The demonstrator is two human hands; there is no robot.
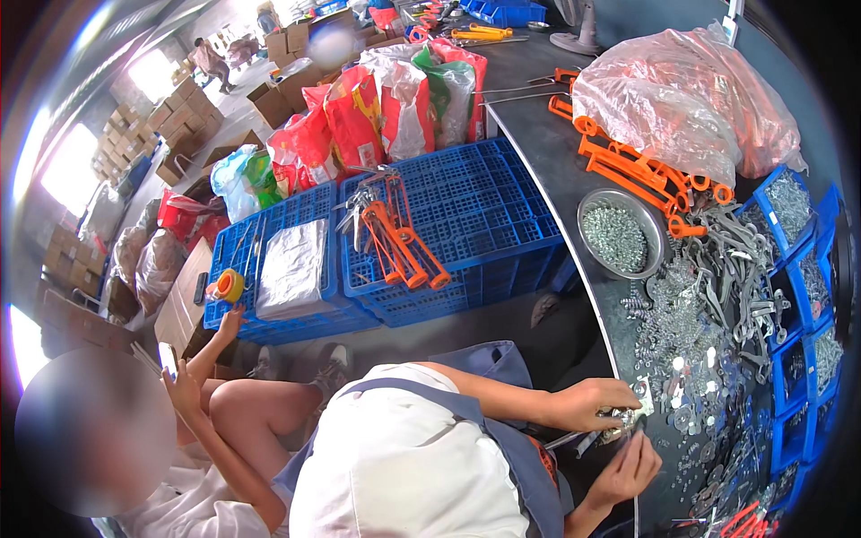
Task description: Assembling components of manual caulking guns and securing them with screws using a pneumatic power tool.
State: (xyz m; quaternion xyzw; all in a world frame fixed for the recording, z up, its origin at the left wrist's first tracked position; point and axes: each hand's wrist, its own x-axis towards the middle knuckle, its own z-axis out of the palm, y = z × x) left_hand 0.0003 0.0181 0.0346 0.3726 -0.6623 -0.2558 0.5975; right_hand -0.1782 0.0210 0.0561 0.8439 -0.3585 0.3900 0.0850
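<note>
My left hand (599,405) is closed around a silver metal part (613,429) at the edge of the dark workbench (574,170). Thin metal rods or strips stick out from that part toward my lap. Just nearer, my right hand (626,471) has its fingers pinched against the same piece; what lies between the fingertips is too small to name. Beside my hands, loose springs (673,314) and flat metal washers (686,417) cover the bench. Farther along are curved grey metal levers (726,260) and a steel bowl (659,229) of small metal parts.
Orange caulking-gun frames (628,170) and a plastic bag (664,90) lie on the far bench. Blue bins (789,368) line its right side. Blue crates (484,206) at left carry more orange guns (390,242). A seated person (215,448) holds a phone (168,360).
</note>
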